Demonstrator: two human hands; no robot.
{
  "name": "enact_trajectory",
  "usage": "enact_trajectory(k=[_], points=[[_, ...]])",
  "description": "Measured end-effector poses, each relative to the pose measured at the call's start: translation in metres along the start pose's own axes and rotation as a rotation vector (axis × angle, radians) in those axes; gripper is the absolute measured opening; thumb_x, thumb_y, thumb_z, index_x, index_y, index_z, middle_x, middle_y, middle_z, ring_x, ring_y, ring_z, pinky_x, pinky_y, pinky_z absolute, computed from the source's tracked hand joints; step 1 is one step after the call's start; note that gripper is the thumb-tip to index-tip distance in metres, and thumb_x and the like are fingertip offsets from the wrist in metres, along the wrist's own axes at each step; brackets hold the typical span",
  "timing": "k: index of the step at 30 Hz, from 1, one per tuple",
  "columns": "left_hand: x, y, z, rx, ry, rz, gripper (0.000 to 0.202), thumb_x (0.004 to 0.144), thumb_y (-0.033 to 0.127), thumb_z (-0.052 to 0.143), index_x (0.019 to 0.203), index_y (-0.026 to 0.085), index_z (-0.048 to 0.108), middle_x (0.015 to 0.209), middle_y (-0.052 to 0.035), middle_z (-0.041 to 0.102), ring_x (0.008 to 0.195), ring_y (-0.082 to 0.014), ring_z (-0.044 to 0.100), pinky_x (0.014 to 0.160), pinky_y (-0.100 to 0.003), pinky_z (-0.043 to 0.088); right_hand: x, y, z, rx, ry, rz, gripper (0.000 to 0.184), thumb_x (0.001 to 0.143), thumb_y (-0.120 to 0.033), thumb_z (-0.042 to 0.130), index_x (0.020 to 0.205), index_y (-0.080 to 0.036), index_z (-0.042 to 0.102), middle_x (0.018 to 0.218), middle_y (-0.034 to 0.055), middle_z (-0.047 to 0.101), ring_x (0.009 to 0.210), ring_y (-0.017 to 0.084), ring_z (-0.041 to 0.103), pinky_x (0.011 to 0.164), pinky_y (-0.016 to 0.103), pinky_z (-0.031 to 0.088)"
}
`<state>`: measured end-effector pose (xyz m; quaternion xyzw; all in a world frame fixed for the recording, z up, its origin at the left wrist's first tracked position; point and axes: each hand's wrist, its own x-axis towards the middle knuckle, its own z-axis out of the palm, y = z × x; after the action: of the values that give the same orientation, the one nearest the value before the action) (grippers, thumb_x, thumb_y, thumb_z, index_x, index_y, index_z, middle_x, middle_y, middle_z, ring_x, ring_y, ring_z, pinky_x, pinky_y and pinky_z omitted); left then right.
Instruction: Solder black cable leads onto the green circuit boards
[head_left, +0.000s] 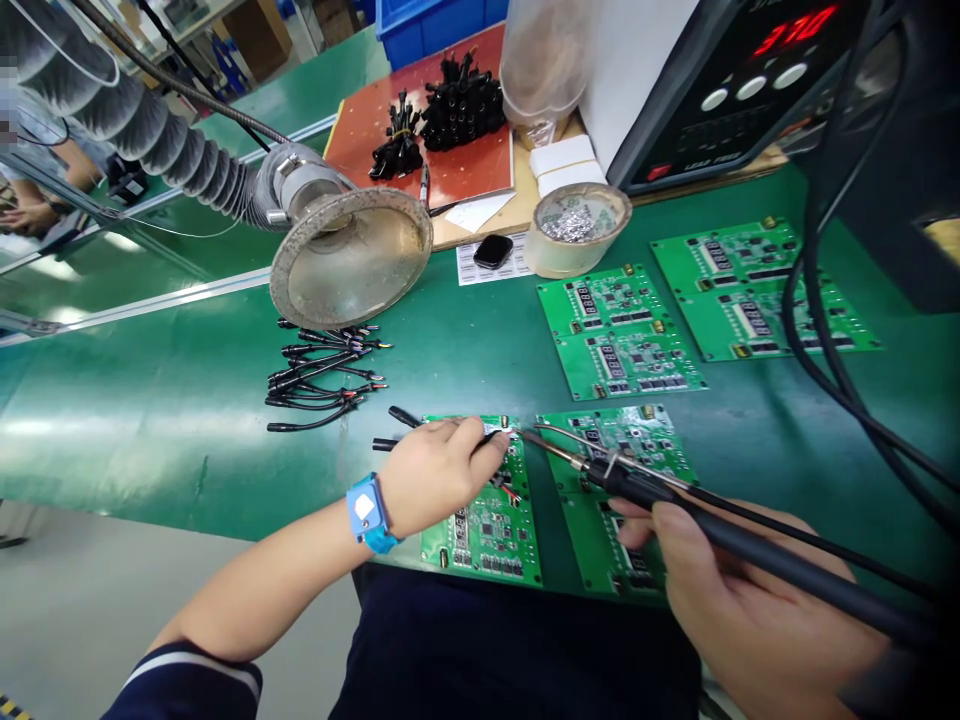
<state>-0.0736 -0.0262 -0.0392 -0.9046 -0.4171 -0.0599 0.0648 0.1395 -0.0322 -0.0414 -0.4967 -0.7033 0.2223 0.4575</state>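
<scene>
My left hand [435, 475], with a blue strap on the wrist, pinches a short black cable [405, 415] over a green circuit board [487, 550]. A second black cable end sticks out below it, and red-tipped wires show under my fingers. My right hand [750, 600] is wrapped round a black soldering iron [637, 487] with a thin feed tube along it. The iron's tip points left and meets the board's upper right edge, close to my left fingertips. Another board [559, 510] lies under the iron, partly hidden by my right hand.
Loose black cables [322, 375] lie left. A metal fume hood [349, 260] hangs over the green bench. More boards [622, 335] lie behind, near a solder-filled round container [577, 240] and a black watch-like object [493, 252]. A soldering station [720, 90] reads 370; its cables hang at right.
</scene>
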Motion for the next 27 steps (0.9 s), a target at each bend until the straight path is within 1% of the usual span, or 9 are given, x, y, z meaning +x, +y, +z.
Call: enact_trajectory(k=[6, 8, 12, 14, 17, 20, 23, 25, 27], points=[[0.003, -0.005, -0.005, 0.002, -0.073, 0.003, 0.027, 0.090, 0.012, 0.034, 0.111, 0.014, 0.052, 0.085, -0.0069, 0.054, 0.072, -0.0158, 0.059, 0.062, -0.030, 0.052, 0.000, 0.001, 0.000, 0.008, 0.021, 0.009, 0.024, 0.076, -0.015, 0.050, 0.054, -0.022, 0.058, 0.052, -0.0022, 0.059, 0.051, 0.011, 0.060, 0.048, 0.020, 0.050], [0.003, -0.006, -0.005, -0.002, -0.079, 0.003, 0.027, 0.090, 0.013, 0.034, 0.111, 0.014, 0.052, 0.085, -0.0068, 0.054, 0.072, -0.0154, 0.059, 0.062, -0.030, 0.052, -0.004, 0.002, 0.000, 0.014, 0.035, 0.057, 0.022, 0.076, -0.016, 0.051, 0.056, -0.022, 0.059, 0.053, -0.0024, 0.060, 0.053, 0.012, 0.060, 0.050, 0.022, 0.051], [0.003, -0.006, -0.004, -0.005, -0.077, -0.003, 0.028, 0.091, 0.013, 0.032, 0.110, 0.015, 0.052, 0.085, -0.0065, 0.054, 0.072, -0.0148, 0.058, 0.062, -0.029, 0.051, -0.010, 0.004, 0.000, 0.015, 0.112, 0.183, 0.021, 0.076, -0.015, 0.051, 0.058, -0.021, 0.059, 0.054, -0.0021, 0.060, 0.054, 0.012, 0.059, 0.054, 0.025, 0.051], [0.003, -0.006, -0.004, -0.003, -0.068, -0.006, 0.028, 0.091, 0.014, 0.031, 0.110, 0.015, 0.052, 0.085, -0.0063, 0.055, 0.072, -0.0147, 0.057, 0.062, -0.028, 0.051, -0.011, 0.005, 0.000, 0.017, 0.134, 0.192, 0.021, 0.075, -0.015, 0.052, 0.057, -0.021, 0.059, 0.054, -0.0017, 0.060, 0.053, 0.012, 0.058, 0.052, 0.025, 0.050], [0.003, -0.005, -0.003, -0.007, -0.044, -0.005, 0.028, 0.091, 0.014, 0.031, 0.109, 0.015, 0.053, 0.084, -0.0059, 0.055, 0.071, -0.0148, 0.057, 0.061, -0.028, 0.051, -0.012, 0.008, 0.001, 0.014, 0.122, 0.156, 0.023, 0.075, -0.014, 0.053, 0.053, -0.020, 0.057, 0.053, -0.0020, 0.059, 0.054, 0.012, 0.059, 0.053, 0.024, 0.050], [0.002, -0.005, -0.003, -0.009, -0.039, -0.003, 0.028, 0.091, 0.013, 0.031, 0.109, 0.015, 0.052, 0.084, -0.0060, 0.055, 0.071, -0.0149, 0.057, 0.062, -0.028, 0.050, -0.013, 0.012, 0.003, 0.071, 0.114, 0.153, 0.019, 0.073, -0.013, 0.055, 0.056, -0.020, 0.059, 0.055, -0.0030, 0.059, 0.054, 0.011, 0.059, 0.052, 0.022, 0.050], [0.002, -0.006, -0.003, -0.008, -0.058, -0.008, 0.028, 0.092, 0.014, 0.031, 0.110, 0.016, 0.051, 0.085, -0.0058, 0.055, 0.072, -0.0145, 0.057, 0.062, -0.028, 0.050, -0.014, 0.011, 0.003, 0.103, 0.143, 0.176, 0.015, 0.073, -0.014, 0.056, 0.060, -0.020, 0.060, 0.054, -0.0026, 0.059, 0.052, 0.012, 0.059, 0.049, 0.023, 0.050], [0.002, -0.006, -0.006, -0.003, -0.060, -0.018, 0.026, 0.092, 0.015, 0.031, 0.110, 0.015, 0.050, 0.089, -0.0063, 0.055, 0.074, -0.0147, 0.056, 0.062, -0.027, 0.049, -0.014, 0.009, 0.002, 0.105, 0.178, 0.228, 0.015, 0.075, -0.017, 0.054, 0.061, -0.018, 0.060, 0.054, -0.0008, 0.059, 0.048, 0.012, 0.057, 0.045, 0.024, 0.048], [0.002, -0.004, -0.012, 0.026, -0.034, -0.033, 0.026, 0.091, 0.015, 0.032, 0.112, 0.014, 0.048, 0.092, -0.0069, 0.054, 0.075, -0.0155, 0.055, 0.063, -0.028, 0.049, -0.016, 0.006, 0.002, 0.155, 0.248, 0.332, 0.015, 0.075, -0.022, 0.053, 0.063, -0.016, 0.059, 0.055, 0.0015, 0.059, 0.043, 0.014, 0.055, 0.038, 0.026, 0.045]])
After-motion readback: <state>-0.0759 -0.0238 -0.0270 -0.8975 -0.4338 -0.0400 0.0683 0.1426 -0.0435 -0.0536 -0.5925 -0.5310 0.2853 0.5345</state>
